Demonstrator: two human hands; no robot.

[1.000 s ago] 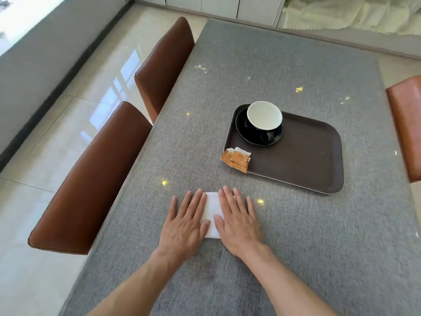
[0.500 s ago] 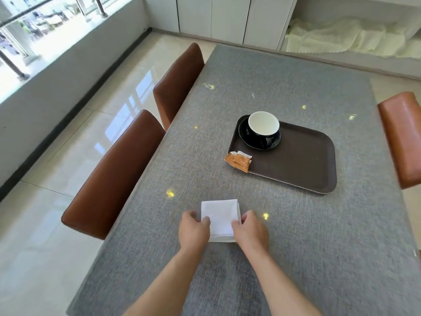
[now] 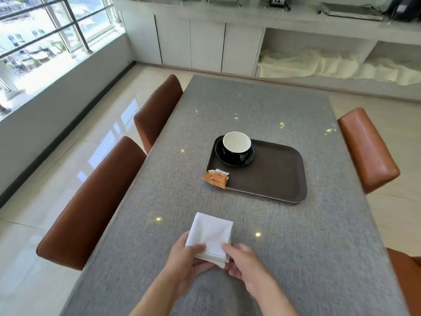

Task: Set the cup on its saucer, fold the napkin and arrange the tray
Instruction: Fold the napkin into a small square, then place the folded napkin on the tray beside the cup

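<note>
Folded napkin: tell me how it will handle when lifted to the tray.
The folded napkin is probably light and floppy: both hands pinch its near edge. Its stacked layers, visible at the near corner, may fan apart. It looks unlikely to slip on the woven tablecloth.

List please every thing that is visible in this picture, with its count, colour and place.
table: 1, grey cloth top, centre
tray: 1, dark brown, on the table, right of centre
saucer: 1, black, tray's far left corner
cup: 1, black outside, white inside, on the saucer
sachets: apparently 2, orange, over the tray's near left edge
napkin: 1, white, folded, near table edge
chairs: 4, brown, beside the table
cabinets: white, far wall
left hand: 1, fingers pinch the napkin
right hand: 1, fingers pinch the napkin
</note>
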